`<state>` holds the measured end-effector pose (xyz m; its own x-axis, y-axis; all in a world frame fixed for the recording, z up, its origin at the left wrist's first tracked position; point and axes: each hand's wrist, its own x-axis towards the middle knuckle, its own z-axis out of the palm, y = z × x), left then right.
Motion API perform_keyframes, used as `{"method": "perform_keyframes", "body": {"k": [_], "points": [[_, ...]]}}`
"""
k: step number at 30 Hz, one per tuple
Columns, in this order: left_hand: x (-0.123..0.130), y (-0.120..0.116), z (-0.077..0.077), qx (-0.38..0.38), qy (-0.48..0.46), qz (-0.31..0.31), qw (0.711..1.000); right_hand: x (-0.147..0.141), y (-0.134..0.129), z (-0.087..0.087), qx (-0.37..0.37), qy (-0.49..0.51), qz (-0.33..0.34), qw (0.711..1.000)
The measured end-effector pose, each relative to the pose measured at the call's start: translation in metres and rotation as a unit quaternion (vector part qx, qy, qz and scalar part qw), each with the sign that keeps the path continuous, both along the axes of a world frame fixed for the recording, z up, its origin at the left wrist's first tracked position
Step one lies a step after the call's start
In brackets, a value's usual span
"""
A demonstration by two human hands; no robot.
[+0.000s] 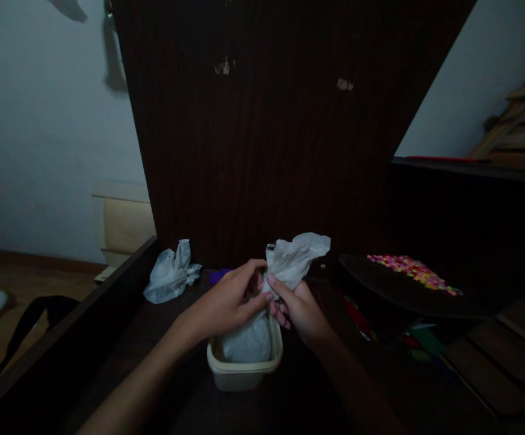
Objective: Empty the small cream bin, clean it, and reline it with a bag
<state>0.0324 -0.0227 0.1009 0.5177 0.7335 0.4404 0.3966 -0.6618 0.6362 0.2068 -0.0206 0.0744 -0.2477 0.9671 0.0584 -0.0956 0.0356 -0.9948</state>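
A whitish plastic bag (248,343) sits bulging inside a cream plastic tub (244,367) in front of me. Both hands pinch the gathered neck of this bag, and its loose top fans out up and to the right. My left hand (232,296) closes on the neck from the left, fingers curled and partly hidden. On the right side, my right hand (299,305) grips it with the thumb pressed across the plastic. What the bag holds cannot be made out. A small shiny bit shows at the top's left edge.
Another knotted plastic bag (171,275) lies at the back left, beside a purple item (219,276). A dark upright panel (266,139) rises behind. At the right, a dark bag-like object (380,284) carries colourful pieces (416,273). A raised dark edge (85,320) runs along the left.
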Motion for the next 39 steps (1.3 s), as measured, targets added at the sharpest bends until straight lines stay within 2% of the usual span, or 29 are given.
{"method": "perform_keyframes", "body": {"k": [4, 7, 10, 16, 24, 28, 33, 39], "points": [[-0.005, -0.001, 0.000, -0.041, 0.007, -0.007, 0.999, 0.000, 0.000, 0.001, -0.044, 0.085, -0.021, 0.995], [-0.007, 0.000, -0.003, -0.055, -0.004, -0.006, 0.998, 0.001, 0.000, 0.006, -0.069, 0.120, -0.009, 0.990], [-0.008, 0.002, -0.007, -0.045, 0.007, -0.010, 0.999, 0.000, 0.001, 0.010, -0.088, 0.138, 0.011, 0.986], [-0.008, 0.003, -0.010, -0.022, 0.099, -0.015, 0.995, -0.003, 0.002, 0.022, -0.084, 0.150, 0.030, 0.985], [-0.006, 0.000, -0.013, 0.012, 0.104, 0.001, 0.994, 0.004, 0.005, 0.041, -0.092, 0.189, 0.037, 0.977], [-0.009, -0.005, -0.017, -0.007, 0.100, 0.019, 0.995, 0.012, 0.009, 0.057, -0.083, 0.217, 0.038, 0.972], [-0.014, -0.010, -0.018, -0.001, 0.037, 0.038, 0.999, 0.017, 0.011, 0.084, -0.046, 0.236, 0.043, 0.970], [-0.024, -0.013, -0.030, -0.046, -0.004, 0.036, 0.998, 0.022, 0.013, 0.119, 0.048, 0.247, 0.013, 0.968]]}}
